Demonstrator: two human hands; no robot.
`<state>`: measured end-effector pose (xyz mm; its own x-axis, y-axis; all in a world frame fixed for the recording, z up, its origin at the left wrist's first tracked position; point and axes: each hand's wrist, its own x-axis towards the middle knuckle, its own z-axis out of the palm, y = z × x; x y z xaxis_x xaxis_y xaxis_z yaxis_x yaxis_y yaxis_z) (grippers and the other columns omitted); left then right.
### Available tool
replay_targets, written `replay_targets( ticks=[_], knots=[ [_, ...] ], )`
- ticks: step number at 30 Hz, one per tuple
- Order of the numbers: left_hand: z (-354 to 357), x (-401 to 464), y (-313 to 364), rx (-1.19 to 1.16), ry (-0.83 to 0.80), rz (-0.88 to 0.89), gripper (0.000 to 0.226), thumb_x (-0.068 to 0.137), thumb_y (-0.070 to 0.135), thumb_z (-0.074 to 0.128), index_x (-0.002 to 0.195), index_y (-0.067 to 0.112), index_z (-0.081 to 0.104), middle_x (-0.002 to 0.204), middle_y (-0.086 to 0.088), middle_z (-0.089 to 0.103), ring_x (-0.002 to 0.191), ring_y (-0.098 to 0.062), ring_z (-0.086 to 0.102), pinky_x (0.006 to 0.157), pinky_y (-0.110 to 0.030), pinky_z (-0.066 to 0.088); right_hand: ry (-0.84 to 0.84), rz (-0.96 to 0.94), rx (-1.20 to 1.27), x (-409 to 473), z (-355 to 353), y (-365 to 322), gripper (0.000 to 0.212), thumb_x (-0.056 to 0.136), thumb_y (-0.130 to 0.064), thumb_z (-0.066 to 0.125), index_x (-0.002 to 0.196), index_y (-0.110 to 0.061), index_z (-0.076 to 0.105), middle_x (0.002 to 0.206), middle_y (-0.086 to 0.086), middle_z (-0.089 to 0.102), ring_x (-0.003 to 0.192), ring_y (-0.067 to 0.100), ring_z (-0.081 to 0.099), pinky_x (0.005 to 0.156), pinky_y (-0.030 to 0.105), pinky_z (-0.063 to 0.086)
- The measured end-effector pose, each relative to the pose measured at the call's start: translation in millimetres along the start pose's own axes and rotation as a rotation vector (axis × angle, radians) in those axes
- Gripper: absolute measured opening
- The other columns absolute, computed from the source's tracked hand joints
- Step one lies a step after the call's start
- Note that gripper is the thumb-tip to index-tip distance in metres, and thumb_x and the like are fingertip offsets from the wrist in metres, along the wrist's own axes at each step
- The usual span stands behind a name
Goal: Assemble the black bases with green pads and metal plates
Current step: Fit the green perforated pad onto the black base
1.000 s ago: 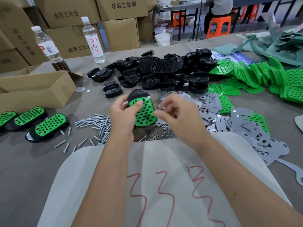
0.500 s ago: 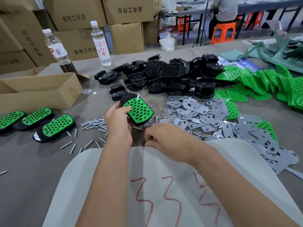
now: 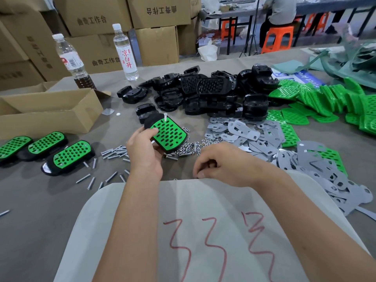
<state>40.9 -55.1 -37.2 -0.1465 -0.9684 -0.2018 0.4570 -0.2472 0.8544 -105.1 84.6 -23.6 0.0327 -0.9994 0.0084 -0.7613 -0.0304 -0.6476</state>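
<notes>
The right hand [image 3: 221, 162] has dropped from beside the part to the tabletop [image 3: 50, 210] at lower centre, fingertips pinched near the loose nuts [image 3: 189, 146], though I cannot tell if it holds one. The left hand [image 3: 145, 153] still grips the black base with green pad [image 3: 167, 133] at centre frame, a screw [image 3: 165, 117] standing up from its far end, so fastening likely comes next.

Even, diffuse indoor light fills the scene, bright without harsh shadows; only soft shade sits under the forearms. Faint glare glints on the pile of black bases [image 3: 205, 96] toward 12 o'clock. Wide-angle distortion bends the cardboard boxes [image 3: 89, 15] at 11 o'clock. The background at 1 o'clock looks soft.
</notes>
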Motion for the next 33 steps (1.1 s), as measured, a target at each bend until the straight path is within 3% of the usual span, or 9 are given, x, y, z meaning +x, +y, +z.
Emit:
replay_targets(
  ticks=[5, 8, 10, 16, 19, 22, 24, 27, 33],
  knots=[
    [2, 1, 1, -0.008, -0.001, -0.002, 0.024, 0.092, 0.000, 0.055, 0.112, 0.010, 0.066, 0.088, -0.005, 0.070, 0.071, -0.019, 0.066, 0.055, -0.027, 0.056, 0.262, -0.035, -0.090, 11, 15, 2, 0.015, 0.084, -0.025, 0.086, 0.079, -0.019, 0.073, 0.072, -0.007, 0.062, 0.067, 0.007, 0.054, 0.063, 0.021, 0.042],
    [2, 1, 1, -0.015, -0.001, -0.008, 0.026, 0.092, 0.001, 0.056, 0.115, 0.009, 0.066, 0.089, -0.005, 0.070, 0.071, -0.019, 0.066, 0.058, -0.029, 0.057, 0.382, -0.036, -0.220, 19, 19, -9, 0.016, 0.090, -0.031, 0.080, 0.097, -0.019, 0.072, 0.097, -0.003, 0.059, 0.090, 0.016, 0.057, 0.081, 0.036, 0.047],
    [2, 1, 1, -0.028, 0.003, -0.018, 0.024, 0.092, 0.002, 0.057, 0.113, 0.009, 0.066, 0.084, -0.003, 0.070, 0.066, -0.017, 0.067, 0.058, -0.029, 0.057, 0.303, -0.031, -0.243, 22, 20, -18, 0.020, 0.090, -0.035, 0.079, 0.100, -0.020, 0.071, 0.105, -0.001, 0.058, 0.096, 0.019, 0.057, 0.085, 0.039, 0.049],
    [1, -1, 0, -0.053, 0.016, 0.002, 0.016, 0.091, 0.002, 0.057, 0.104, 0.009, 0.064, 0.074, 0.001, 0.068, 0.055, -0.010, 0.065, 0.055, -0.026, 0.054, 0.183, 0.118, -0.427, 15, 12, -31, 0.053, 0.105, -0.057, 0.044, 0.074, -0.017, 0.059, 0.070, 0.003, 0.056, 0.072, 0.030, 0.056, 0.059, 0.038, 0.040],
    [4, -4, 1, -0.118, 0.007, 0.045, 0.017, 0.091, -0.001, 0.053, 0.097, 0.012, 0.062, 0.074, 0.002, 0.070, 0.062, -0.012, 0.067, 0.063, -0.030, 0.055, 0.175, 0.167, -0.195, 18, -3, -26, 0.039, 0.105, -0.035, 0.057, 0.075, -0.014, 0.069, 0.055, -0.006, 0.060, 0.063, 0.021, 0.064, 0.060, 0.034, 0.048],
    [7, -7, 0, -0.166, -0.010, 0.059, 0.024, 0.091, -0.006, 0.048, 0.095, 0.013, 0.062, 0.079, -0.001, 0.073, 0.069, -0.017, 0.070, 0.068, -0.033, 0.056, -0.170, 0.183, -0.264, 23, -15, -23, 0.008, 0.094, -0.031, 0.070, 0.092, -0.024, 0.075, 0.073, -0.010, 0.070, 0.073, 0.016, 0.068, 0.066, 0.031, 0.056],
    [8, -10, -3, -0.138, 0.004, 0.070, 0.026, 0.090, -0.008, 0.048, 0.091, 0.014, 0.063, 0.075, 0.000, 0.073, 0.067, -0.018, 0.070, 0.068, -0.033, 0.055, -0.289, 0.176, -0.285, 24, -17, -22, 0.012, 0.087, -0.033, 0.077, 0.095, -0.030, 0.069, 0.072, -0.017, 0.068, 0.061, 0.006, 0.063, 0.057, 0.025, 0.054],
    [8, -13, -5, -0.151, 0.023, 0.052, 0.027, 0.089, -0.008, 0.048, 0.091, 0.012, 0.064, 0.071, 0.000, 0.073, 0.065, -0.018, 0.070, 0.065, -0.032, 0.057, -0.315, 0.173, -0.196, 26, -18, -18, 0.023, 0.081, -0.028, 0.084, 0.090, -0.026, 0.062, 0.050, -0.023, 0.057, 0.039, 0.007, 0.047, 0.046, 0.021, 0.043],
    [5, -14, -11, -0.127, 0.032, 0.066, 0.028, 0.089, -0.010, 0.047, 0.087, 0.011, 0.065, 0.069, 0.000, 0.073, 0.065, -0.019, 0.069, 0.066, -0.033, 0.056, -0.252, 0.065, -0.224, 25, -8, -16, 0.018, 0.081, -0.015, 0.078, 0.076, -0.024, 0.063, 0.043, -0.019, 0.051, 0.044, 0.000, 0.047, 0.051, 0.018, 0.040]
  ],
)
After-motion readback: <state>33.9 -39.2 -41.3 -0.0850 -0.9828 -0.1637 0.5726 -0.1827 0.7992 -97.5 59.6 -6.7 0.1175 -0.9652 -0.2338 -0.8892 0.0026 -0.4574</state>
